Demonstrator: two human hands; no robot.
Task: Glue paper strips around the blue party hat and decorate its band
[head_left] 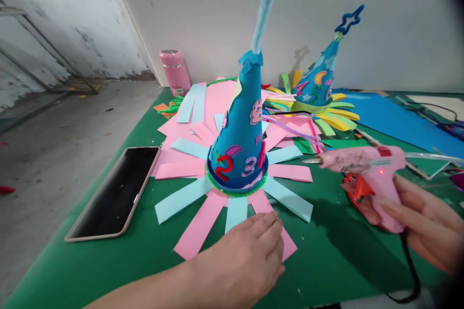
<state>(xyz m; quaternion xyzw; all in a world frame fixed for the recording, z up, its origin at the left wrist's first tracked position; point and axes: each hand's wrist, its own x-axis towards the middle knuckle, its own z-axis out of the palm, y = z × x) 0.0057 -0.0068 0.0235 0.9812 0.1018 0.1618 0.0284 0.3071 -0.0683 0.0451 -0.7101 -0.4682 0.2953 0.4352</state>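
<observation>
A blue paper cone hat [239, 130] stands upright on the green table, with number cutouts on its front and a fuzzy light-blue stem [266, 7] at its tip. Pink and light-blue paper strips fan out around its base. My left hand [250, 256] is closed over a pink paper strip [289, 247] at the front right; its thumb is hidden. My right hand [427, 217] grips a pink hot glue gun [377, 164] by the handle, fingers near its orange trigger. The gun's nozzle points left toward the hat, apart from it, and a red light glows on its side.
A phone [116, 193] lies at the left. Behind the hat are a pink flask [176, 72], loose pink paper [213, 96] and a second cone hat [317, 77] with a star top. Blue sheets [391, 120] lie at the right. The gun's black cord [413, 270] hangs by the front edge.
</observation>
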